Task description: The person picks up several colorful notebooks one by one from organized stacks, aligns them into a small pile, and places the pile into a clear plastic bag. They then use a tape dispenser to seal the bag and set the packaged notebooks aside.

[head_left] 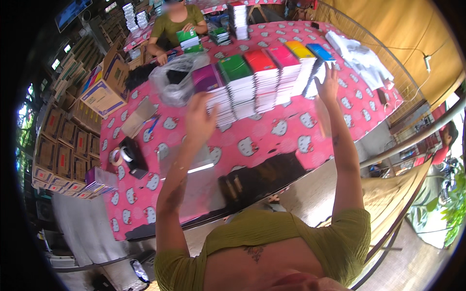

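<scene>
A row of tall notebook stacks stands across the table in front of me, sorted by cover colour. From left to right they are the purple stack (208, 80), green stack (236, 68), red stack (261, 61), pink stack (284, 56), yellow stack (300, 49) and blue stack (320, 52). My left hand (200, 119), slightly blurred, is at the near left side of the purple stack with thumb and fingers apart. At the opposite end, my right hand (328, 85) rests its outstretched fingers against the blue stack's side. Neither hand grips a notebook.
A patterned pink cloth (291, 133) covers the table. Left of the stacks are a clear plastic bag (177, 92), an open carton (104, 89) and a tape dispenser (132, 157). Across the table sits a co-worker (177, 26) with green notebooks. White sheets (361, 60) lie far right.
</scene>
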### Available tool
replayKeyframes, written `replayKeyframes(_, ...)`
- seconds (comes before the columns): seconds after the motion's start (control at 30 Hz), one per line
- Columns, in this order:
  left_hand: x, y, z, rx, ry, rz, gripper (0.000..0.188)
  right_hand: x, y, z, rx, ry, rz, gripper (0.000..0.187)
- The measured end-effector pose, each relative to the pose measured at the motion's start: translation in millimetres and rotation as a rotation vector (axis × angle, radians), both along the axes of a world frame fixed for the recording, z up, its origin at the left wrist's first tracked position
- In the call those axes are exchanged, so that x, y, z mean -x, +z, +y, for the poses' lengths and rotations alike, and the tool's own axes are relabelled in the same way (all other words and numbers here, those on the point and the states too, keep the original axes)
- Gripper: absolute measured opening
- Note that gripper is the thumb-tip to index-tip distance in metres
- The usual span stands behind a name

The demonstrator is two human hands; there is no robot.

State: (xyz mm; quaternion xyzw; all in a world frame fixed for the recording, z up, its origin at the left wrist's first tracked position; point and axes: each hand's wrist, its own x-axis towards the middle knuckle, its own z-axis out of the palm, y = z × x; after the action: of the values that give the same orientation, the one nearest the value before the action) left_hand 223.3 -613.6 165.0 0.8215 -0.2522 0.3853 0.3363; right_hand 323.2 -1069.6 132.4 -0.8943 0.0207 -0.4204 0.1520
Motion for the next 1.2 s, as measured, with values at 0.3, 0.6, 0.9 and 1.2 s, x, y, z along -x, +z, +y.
replayKeyframes(0.3,-124,26,-311,-0.177,-0.183,0.072,0.039,-109,28,-119,-0.585,0.313,0.357,0.092)
replayKeyframes(0.6,-143,8,-410,0.052,-0.046,0.101,0.053,-106,53,-121,-0.705,0.375,0.034,0.052)
replayKeyframes(0.9,15,-23,-263,-0.186,-0.416,1.031,0.039,95,26,-57,-0.528,1.138,0.892,0.062)
replayKeyframes(1.2,59,-140,-239,-0.070,0.195,0.665,0.078,-75,24,-29,0.159,0.597,0.040,0.078)
